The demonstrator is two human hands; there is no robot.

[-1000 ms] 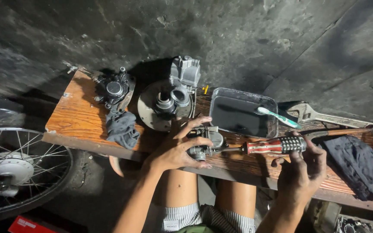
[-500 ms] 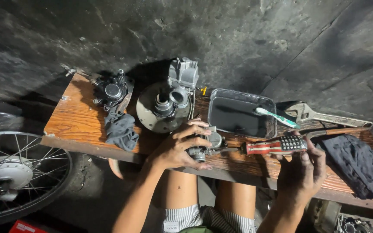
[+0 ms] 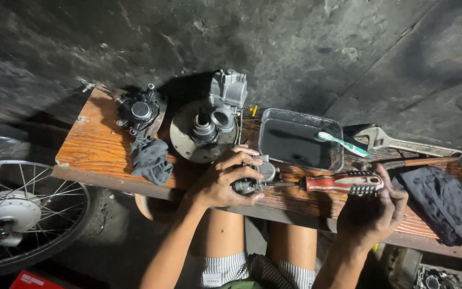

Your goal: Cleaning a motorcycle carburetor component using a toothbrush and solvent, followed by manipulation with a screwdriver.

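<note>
My left hand (image 3: 221, 179) grips a small grey metal carburetor part (image 3: 256, 177) on the wooden bench (image 3: 94, 147). My right hand (image 3: 372, 211) holds a screwdriver (image 3: 343, 183) by its red and black handle. The screwdriver lies level, and its thin shaft meets the part from the right. My bare knees show under the bench's front edge.
Behind the part stand a round metal plate with a hub (image 3: 199, 134), a grey carburetor body (image 3: 229, 93) and a dark metal tray (image 3: 299, 140) with a teal toothbrush (image 3: 343, 143). An adjustable wrench (image 3: 402, 143), dark rags (image 3: 444, 200) (image 3: 151, 159), a black assembly (image 3: 139, 111). A spoked wheel (image 3: 20, 206) stands at left.
The view has shifted slightly. My hands stay on the part and the screwdriver, with the handle turned a little in my right hand.
</note>
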